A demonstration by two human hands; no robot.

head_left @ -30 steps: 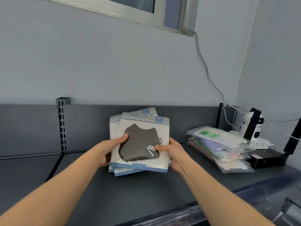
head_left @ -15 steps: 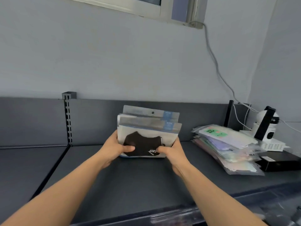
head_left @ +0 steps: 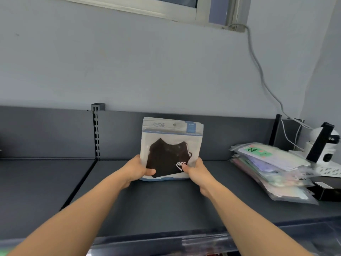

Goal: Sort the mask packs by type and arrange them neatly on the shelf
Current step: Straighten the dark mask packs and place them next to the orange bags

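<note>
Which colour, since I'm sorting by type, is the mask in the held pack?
The mask in the pack is black with a white logo; head view.

Pale grey-blue wall [head_left: 129,71] fills the back, with the bottom of a white window frame [head_left: 138,10] at the top and a grey cable [head_left: 258,66] running from it down to the right corner. Dark grey metal shelf [head_left: 166,204] has a low back panel [head_left: 55,133] and a slotted upright [head_left: 96,133] left of centre. At far right a white security camera [head_left: 324,150] and a black box [head_left: 326,191] sit by the side wall [head_left: 324,61]; the light is soft and even.
</note>
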